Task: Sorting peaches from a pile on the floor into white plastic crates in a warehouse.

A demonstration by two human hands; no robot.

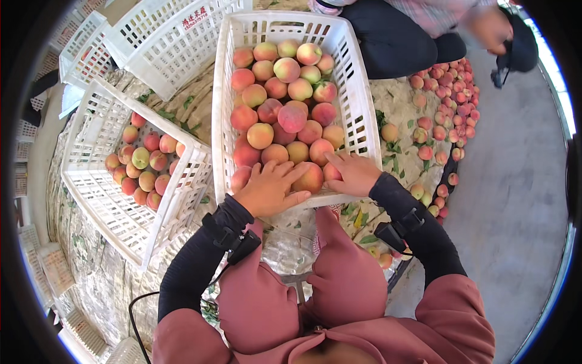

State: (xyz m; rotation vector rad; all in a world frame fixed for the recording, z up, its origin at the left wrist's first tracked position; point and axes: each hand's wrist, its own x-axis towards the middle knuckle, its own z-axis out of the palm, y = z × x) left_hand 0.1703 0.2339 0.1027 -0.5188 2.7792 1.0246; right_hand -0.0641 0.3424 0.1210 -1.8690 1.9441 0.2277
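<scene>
Before me stands a white plastic crate (218, 113) filled with red and yellow peaches (292, 118). Over its near left part lies my left hand (273, 187), palm down with the fingers apart, fingertips on the peaches by the near wall. My right hand (354, 175) reaches over the near right corner, its thumb and fingers around a reddish peach (332, 172); how firmly it holds the fruit cannot be told. Between the two hands sits a larger orange-red peach (308, 178), close to the fingers of both.
A second white crate (154, 116) with fewer peaches stands at left, with more white crates (168, 45) behind. Another person (391, 41) crouches at upper right beside a heap of peaches (448, 95). Leaves and loose peaches lie on the ground sheet (400, 104).
</scene>
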